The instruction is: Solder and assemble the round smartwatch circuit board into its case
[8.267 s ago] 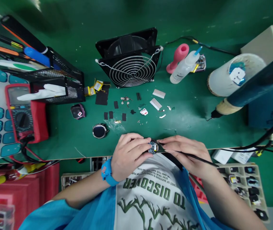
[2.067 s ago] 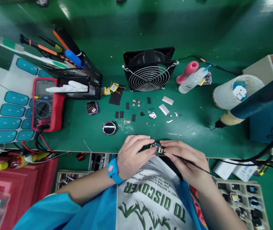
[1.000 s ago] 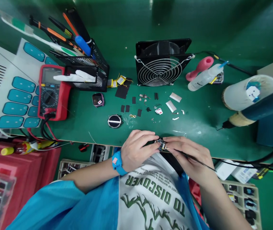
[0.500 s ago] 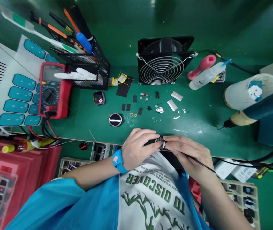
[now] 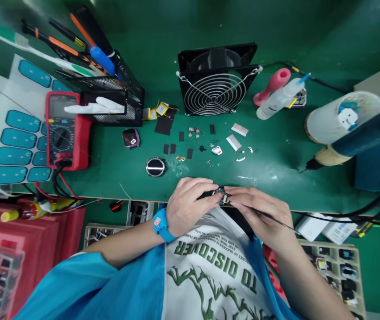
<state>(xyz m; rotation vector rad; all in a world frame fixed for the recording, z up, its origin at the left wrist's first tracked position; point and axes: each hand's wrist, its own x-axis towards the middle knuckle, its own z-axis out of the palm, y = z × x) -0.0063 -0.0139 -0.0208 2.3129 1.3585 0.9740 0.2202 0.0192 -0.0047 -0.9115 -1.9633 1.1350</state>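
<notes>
At the bench's near edge, my left hand (image 5: 188,206) is closed, its thumb and fingers pinching a small electronic assembly (image 5: 222,196) with dark and metallic parts. A blue wrist strap (image 5: 163,226) is on that arm. My right hand (image 5: 265,211) is closed around a slim black tool (image 5: 274,218), perhaps tweezers, which runs back past the wrist. The right fingertips meet the assembly's right side. The tool's tip is hidden among the fingers. Beyond the hands lie a round watch case (image 5: 155,167), black pads (image 5: 189,154) and a small white and red piece (image 5: 217,150).
A fan (image 5: 214,82) stands at the back. A red multimeter (image 5: 63,131) and a mesh tool holder (image 5: 131,89) are on the left. On the right are a dropper bottle (image 5: 281,98), a white cup (image 5: 326,122) and an electric screwdriver (image 5: 333,158) pointing inward.
The whole view has shifted slightly, with the bench items appearing further left. Both hands keep their hold on the assembly and the tool, with barely any movement.
</notes>
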